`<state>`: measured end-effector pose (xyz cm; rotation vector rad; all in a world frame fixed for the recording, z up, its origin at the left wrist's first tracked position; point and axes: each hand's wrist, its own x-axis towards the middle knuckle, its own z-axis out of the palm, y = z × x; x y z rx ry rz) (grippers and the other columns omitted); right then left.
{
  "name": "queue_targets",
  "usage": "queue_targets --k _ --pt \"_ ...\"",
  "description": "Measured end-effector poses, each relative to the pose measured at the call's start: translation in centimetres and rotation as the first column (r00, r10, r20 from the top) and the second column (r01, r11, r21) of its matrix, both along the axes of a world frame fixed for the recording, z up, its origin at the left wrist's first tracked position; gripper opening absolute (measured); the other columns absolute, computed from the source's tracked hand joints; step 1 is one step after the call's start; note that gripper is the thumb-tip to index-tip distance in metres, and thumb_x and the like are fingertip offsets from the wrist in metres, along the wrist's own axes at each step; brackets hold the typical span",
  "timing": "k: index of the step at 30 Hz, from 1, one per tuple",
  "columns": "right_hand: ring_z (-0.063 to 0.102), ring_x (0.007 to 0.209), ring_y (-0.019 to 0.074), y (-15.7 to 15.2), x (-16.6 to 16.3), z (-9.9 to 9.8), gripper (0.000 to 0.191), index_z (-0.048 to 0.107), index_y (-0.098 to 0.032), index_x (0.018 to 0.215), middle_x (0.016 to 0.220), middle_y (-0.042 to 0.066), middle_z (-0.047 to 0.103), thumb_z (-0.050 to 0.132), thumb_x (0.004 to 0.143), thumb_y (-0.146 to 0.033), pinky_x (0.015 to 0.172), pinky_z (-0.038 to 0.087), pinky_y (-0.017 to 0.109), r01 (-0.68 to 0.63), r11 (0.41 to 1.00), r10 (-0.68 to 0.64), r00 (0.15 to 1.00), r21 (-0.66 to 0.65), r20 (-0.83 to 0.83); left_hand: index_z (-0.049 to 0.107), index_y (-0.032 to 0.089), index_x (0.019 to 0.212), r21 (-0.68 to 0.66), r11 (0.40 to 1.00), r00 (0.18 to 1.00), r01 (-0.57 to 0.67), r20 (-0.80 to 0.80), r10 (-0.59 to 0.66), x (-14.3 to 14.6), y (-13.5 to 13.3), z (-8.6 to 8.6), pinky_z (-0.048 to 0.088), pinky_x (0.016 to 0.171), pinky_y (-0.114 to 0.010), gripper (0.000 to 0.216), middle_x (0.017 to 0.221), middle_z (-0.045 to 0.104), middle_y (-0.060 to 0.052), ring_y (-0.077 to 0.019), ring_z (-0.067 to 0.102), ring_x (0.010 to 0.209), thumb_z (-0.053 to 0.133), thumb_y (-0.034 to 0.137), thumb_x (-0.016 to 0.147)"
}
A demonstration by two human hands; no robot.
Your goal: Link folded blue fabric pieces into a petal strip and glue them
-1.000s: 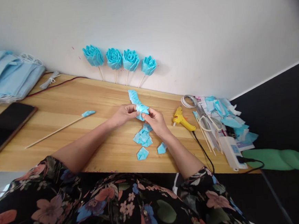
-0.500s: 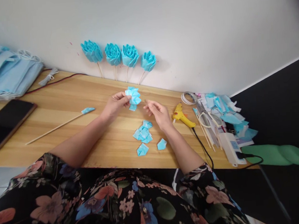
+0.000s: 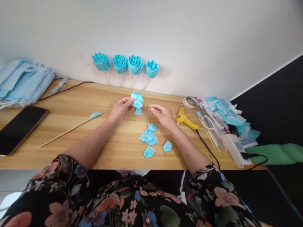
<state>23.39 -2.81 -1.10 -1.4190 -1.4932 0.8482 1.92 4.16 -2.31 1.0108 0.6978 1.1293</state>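
- At twelve o'clock, a pale wall (image 3: 187, 37) meets the back edge of the wooden tabletop (image 3: 112, 144).
- Between eleven and twelve, four blue roses (image 3: 120, 63) on thin sticks stand close by that wall.
- Just off centre toward eleven, the left hand (image 3: 120, 110) pinches a folded blue strip (image 3: 138, 100) between thumb and fingers, above the wood.
- Close to centre toward three, the right hand (image 3: 164, 116) is apart from the strip, fingers curled; whether its fingertips meet, I cannot tell.
- At six, loose blue pieces (image 3: 148, 137) lie on the surface.
- At nine, a dark phone (image 3: 17, 129) lies flat; toward ten, a stack of masks (image 3: 18, 83).
- At three, a yellow glue gun (image 3: 185, 119); toward four, a white power strip (image 3: 235, 150) near the tabletop's end.
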Motion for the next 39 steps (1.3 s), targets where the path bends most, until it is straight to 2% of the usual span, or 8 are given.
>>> queue_targets --k 9,14,21,25,28,32,35,39 --pt "0.063 0.077 0.0161 0.5 -2.5 1.8 0.047 0.073 -0.021 0.082 0.085 0.004 0.073 0.074 0.073 -0.067 0.059 0.051 0.024 -0.09 0.988 0.062 0.974 -0.124 -0.217 0.074 0.015 0.073 0.009 0.995 0.994 0.095 -0.057 -0.094 0.5 -0.2 0.0 0.042 0.062 -0.025 0.037 0.062 0.066 0.0 -0.0105 0.055 0.059 0.088 0.048 0.064" --pt "0.052 0.06 0.0115 1.2 -3.7 0.8 0.042 0.059 -0.021 0.065 0.062 -0.003 0.058 0.078 0.067 -0.06 0.057 0.046 0.025 0.019 0.993 -0.05 0.964 -0.121 -0.263 0.072 0.015 0.069 0.048 0.992 0.987 0.115 -0.116 -0.109 0.7 -0.2 -0.3 0.041 0.061 -0.026 0.045 0.061 0.066 -0.002 -0.0115 0.055 0.058 0.084 0.058 0.066" --pt "0.046 0.057 0.0117 0.2 -3.4 -0.4 0.037 0.053 -0.023 0.061 0.055 -0.006 0.051 0.07 0.077 -0.051 0.061 0.039 0.027 0.09 0.996 -0.088 0.993 0.027 -0.079 0.061 0.017 0.06 0.095 0.983 0.964 0.159 -0.228 -0.134 0.7 -0.8 0.4 0.038 0.059 -0.026 0.044 0.056 0.057 0.002 -0.0095 0.049 0.055 0.084 0.055 0.063" --pt "0.056 0.064 0.0144 -0.2 -2.9 0.0 0.035 0.066 -0.021 0.071 0.065 -0.002 0.063 0.066 0.08 -0.055 0.066 0.045 0.029 0.054 0.999 -0.054 0.981 -0.006 -0.184 0.059 0.018 0.06 0.096 0.987 0.972 0.127 -0.21 -0.104 0.7 -0.9 0.6 0.037 0.059 -0.025 0.043 0.056 0.055 0.002 -0.0091 0.048 0.055 0.084 0.053 0.064" --pt "0.065 0.078 0.0189 -0.3 -2.4 0.3 0.039 0.074 -0.021 0.098 0.087 0.005 0.075 0.059 0.086 -0.055 0.068 0.051 0.031 0.107 0.994 -0.101 0.968 0.013 -0.232 0.058 0.018 0.058 0.082 0.992 0.977 0.101 -0.198 -0.083 0.7 -0.8 0.6 0.034 0.057 -0.025 0.044 0.055 0.055 0.002 -0.0088 0.046 0.054 0.083 0.054 0.065" --pt "0.064 0.114 0.0256 -0.3 -1.8 0.8 0.041 0.068 -0.025 0.125 0.125 0.009 0.072 0.059 0.084 -0.028 0.09 0.054 0.04 0.095 0.949 -0.127 0.988 0.3 0.091 0.058 0.017 0.056 0.058 0.992 0.981 0.112 -0.167 -0.101 0.7 -0.9 0.6 0.034 0.056 -0.025 0.045 0.054 0.055 0.002 -0.0083 0.047 0.053 0.084 0.052 0.067" --pt "0.056 0.131 0.0285 -0.4 -1.9 1.0 0.041 0.069 -0.027 0.12 0.137 0.009 0.067 0.058 0.082 -0.017 0.112 0.043 0.049 -0.049 0.894 -0.112 0.938 0.446 0.327 0.062 0.016 0.059 0.034 0.989 0.98 0.142 -0.144 -0.136 0.9 -1.2 0.6 0.035 0.055 -0.025 0.044 0.056 0.057 0.001 -0.008 0.048 0.053 0.086 0.053 0.065" --pt "0.061 0.118 0.0289 -0.7 -2.5 1.1 0.009 0.07 -0.026 0.093 0.119 0.007 0.074 0.066 0.086 -0.031 0.111 0.043 0.048 0.002 0.907 -0.111 0.965 0.421 0.236 0.067 0.015 0.063 0.009 0.985 0.979 0.171 -0.115 -0.169 0.9 -1.4 0.7 0.035 0.052 -0.025 0.05 0.059 0.062 -0.002 -0.0082 0.049 0.051 0.084 0.062 0.066"
